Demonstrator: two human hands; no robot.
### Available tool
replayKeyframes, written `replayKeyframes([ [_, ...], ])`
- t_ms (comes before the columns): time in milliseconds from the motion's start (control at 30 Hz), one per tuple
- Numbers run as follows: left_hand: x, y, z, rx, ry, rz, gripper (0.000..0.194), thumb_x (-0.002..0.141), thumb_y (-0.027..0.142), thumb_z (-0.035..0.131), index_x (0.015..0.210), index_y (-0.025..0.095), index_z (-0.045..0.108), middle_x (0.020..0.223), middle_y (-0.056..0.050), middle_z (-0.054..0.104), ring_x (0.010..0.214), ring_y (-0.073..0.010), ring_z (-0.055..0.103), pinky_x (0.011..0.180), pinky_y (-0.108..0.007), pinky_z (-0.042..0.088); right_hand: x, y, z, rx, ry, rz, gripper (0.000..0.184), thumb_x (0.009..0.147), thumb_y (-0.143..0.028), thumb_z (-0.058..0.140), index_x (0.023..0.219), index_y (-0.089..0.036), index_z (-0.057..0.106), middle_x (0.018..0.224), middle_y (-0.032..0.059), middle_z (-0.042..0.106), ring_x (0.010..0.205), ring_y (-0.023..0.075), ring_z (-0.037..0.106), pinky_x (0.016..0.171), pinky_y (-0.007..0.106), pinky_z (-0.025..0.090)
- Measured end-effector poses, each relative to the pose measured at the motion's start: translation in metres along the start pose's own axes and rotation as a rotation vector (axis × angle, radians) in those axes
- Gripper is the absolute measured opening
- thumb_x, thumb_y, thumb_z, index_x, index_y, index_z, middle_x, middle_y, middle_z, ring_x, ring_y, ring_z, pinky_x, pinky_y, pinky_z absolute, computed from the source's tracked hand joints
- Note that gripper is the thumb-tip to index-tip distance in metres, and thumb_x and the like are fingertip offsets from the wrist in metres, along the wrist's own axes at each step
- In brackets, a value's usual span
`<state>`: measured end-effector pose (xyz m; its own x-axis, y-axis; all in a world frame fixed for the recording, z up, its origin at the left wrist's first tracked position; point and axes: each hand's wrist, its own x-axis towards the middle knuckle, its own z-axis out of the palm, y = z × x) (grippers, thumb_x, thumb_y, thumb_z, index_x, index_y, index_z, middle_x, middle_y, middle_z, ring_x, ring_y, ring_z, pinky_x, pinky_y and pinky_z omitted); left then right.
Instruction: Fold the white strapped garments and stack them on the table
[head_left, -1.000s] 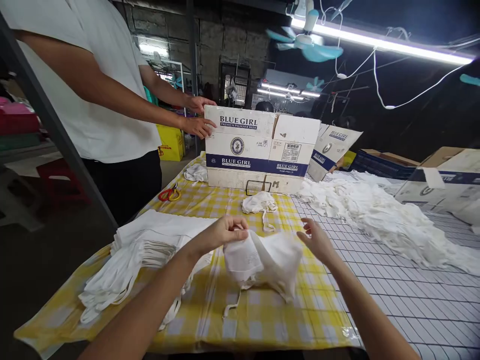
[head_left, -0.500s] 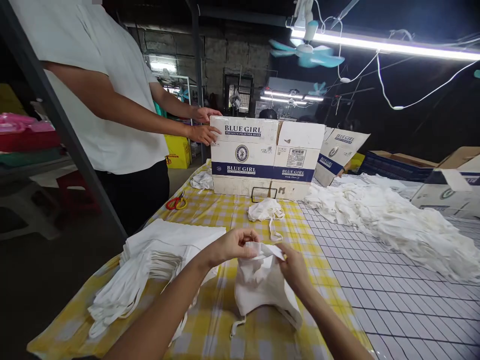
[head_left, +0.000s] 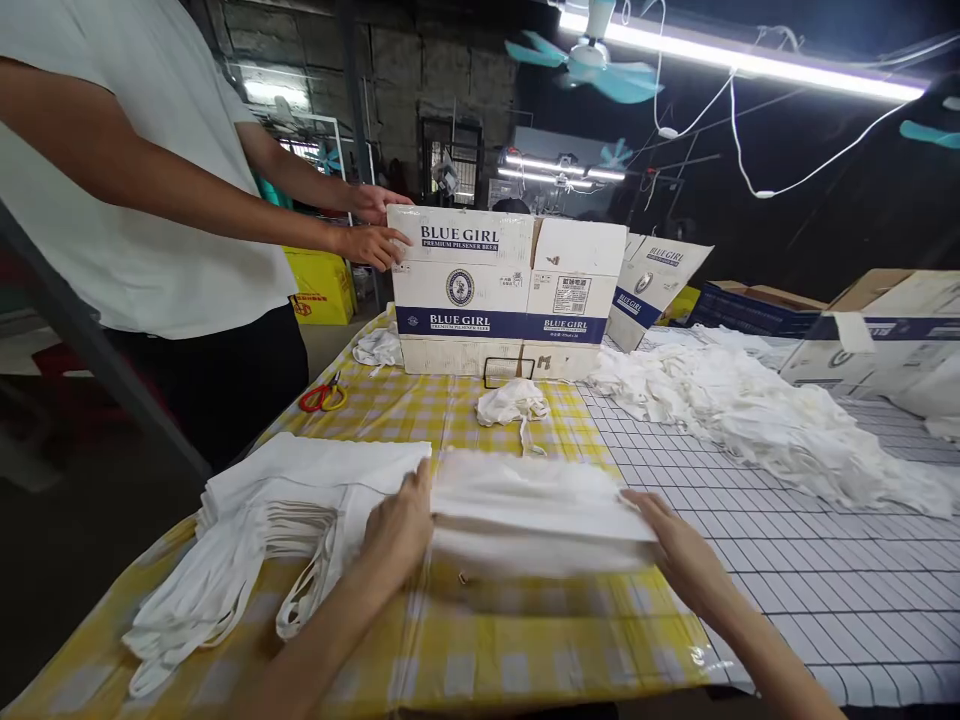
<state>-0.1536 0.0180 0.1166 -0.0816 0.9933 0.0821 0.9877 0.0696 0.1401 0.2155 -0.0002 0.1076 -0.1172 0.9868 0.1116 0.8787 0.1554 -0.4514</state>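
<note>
The grip of each hand is closed on the cloth: the left hand holds its left end and the right hand its right end, with the cloth spread between them, blurred, in front of the box, on the wearer's side. Yellow check shows between the cloth and the near edge of the bench. The stack lies front-left of the box, right beside the left hand, its straps trailing toward the left edge. A bundle lies just before the box, beyond the cloth, near a wire frame at the box's foot. The scissors lie left of the box, near the left edge; another bundle sits against its left end.

A yellow-checked cover spans the bench under the box's left part; right of it runs a white, black-lined cover bearing a long white pile. Behind and right of the box stand more cartons. To its left, a person in a white shirt rests both hands on its top left corner. Above and beyond are a fan, a tube light and dark walls.
</note>
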Motion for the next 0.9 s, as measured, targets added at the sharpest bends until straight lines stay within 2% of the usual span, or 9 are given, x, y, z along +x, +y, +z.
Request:
replayKeyframes([
  [100,-0.024,-0.013,0.021,-0.109,-0.34,0.146,0.071,0.066,0.02,0.058,0.134,0.018,0.036,0.116,-0.016,0.056,0.095,-0.0307,0.06,0.076,-0.037,0.045,-0.018,0.03,0.009,0.151,-0.449,-0.072,0.054,0.07,-0.021,0.056,0.123,-0.031,0.05,0.133,0.0043,0.046,0.111,0.0265,0.05,0.091,0.036,0.041],
  [167,-0.028,-0.019,0.025,-0.215,-0.473,0.233,0.073,0.059,0.024,0.065,0.128,0.02,0.044,0.126,-0.014,0.05,0.109,-0.0319,0.052,0.086,-0.037,0.042,-0.018,0.035,0.008,0.199,-0.532,-0.053,0.046,0.072,-0.03,0.06,0.118,-0.031,0.055,0.125,0.0047,0.053,0.11,0.0258,0.051,0.089,0.036,0.042],
  [267,-0.011,-0.02,0.022,-0.319,-0.416,0.316,0.051,0.068,0.025,0.057,0.119,0.023,0.053,0.12,-0.009,0.055,0.109,-0.0267,0.052,0.09,-0.035,0.038,0.003,0.023,0.008,0.191,-0.301,-0.036,0.031,0.083,-0.033,0.047,0.112,-0.029,0.057,0.11,0.0049,0.061,0.091,0.0206,0.059,0.077,0.033,0.046],
  [367,0.015,-0.013,0.027,-0.353,-0.306,0.402,0.04,0.074,0.017,0.046,0.111,0.023,0.056,0.112,-0.007,0.056,0.103,-0.0224,0.052,0.087,-0.032,0.038,0.029,0.006,0.021,0.111,-0.126,-0.115,0.022,0.083,-0.025,0.045,0.099,-0.026,0.061,0.102,0.0041,0.061,0.086,0.0185,0.058,0.076,0.031,0.044],
  [533,0.038,-0.012,0.055,-0.29,-0.349,0.434,0.026,0.066,0.013,0.047,0.09,0.019,0.056,0.098,-0.006,0.055,0.097,-0.0219,0.05,0.082,-0.031,0.038,0.046,0.012,0.061,0.074,-0.153,-0.07,0.029,0.072,-0.016,0.054,0.099,-0.023,0.056,0.104,0.0042,0.056,0.081,0.0169,0.056,0.067,0.027,0.042],
  [600,0.041,-0.014,0.06,-0.305,-0.38,0.42,0.018,0.065,0.014,0.048,0.081,0.019,0.054,0.088,-0.004,0.054,0.09,-0.0215,0.05,0.076,-0.03,0.038,0.044,0.021,0.071,0.104,-0.161,-0.038,0.022,0.07,-0.015,0.054,0.091,-0.022,0.054,0.096,0.003,0.057,0.076,0.0156,0.055,0.065,0.026,0.04],
  [700,0.043,-0.016,0.06,-0.361,-0.409,0.403,0.008,0.065,0.016,0.05,0.072,0.018,0.051,0.082,-0.003,0.052,0.082,-0.02,0.05,0.071,-0.029,0.036,0.041,0.029,0.073,0.139,-0.17,-0.035,0.004,0.071,-0.017,0.051,0.073,-0.02,0.05,0.081,0.001,0.055,0.071,0.0147,0.051,0.063,0.026,0.039],
  [833,0.045,-0.013,0.053,-0.451,-0.382,0.407,0.011,0.07,0.028,0.051,0.07,0.018,0.046,0.078,0.0,0.048,0.07,-0.0147,0.047,0.064,-0.025,0.036,0.039,0.028,0.064,0.218,-0.153,-0.06,0.006,0.077,-0.022,0.046,0.073,-0.021,0.042,0.083,0.0007,0.052,0.07,0.0134,0.048,0.061,0.025,0.038],
  [900,0.044,-0.012,0.048,-0.602,-0.391,0.391,0.018,0.073,0.035,0.05,0.071,0.018,0.044,0.071,0.002,0.046,0.064,-0.0126,0.045,0.059,-0.023,0.035,0.038,0.027,0.057,0.308,-0.145,-0.038,0.01,0.08,-0.028,0.045,0.074,-0.021,0.04,0.075,-0.0013,0.051,0.064,0.0122,0.045,0.057,0.024,0.036],
])
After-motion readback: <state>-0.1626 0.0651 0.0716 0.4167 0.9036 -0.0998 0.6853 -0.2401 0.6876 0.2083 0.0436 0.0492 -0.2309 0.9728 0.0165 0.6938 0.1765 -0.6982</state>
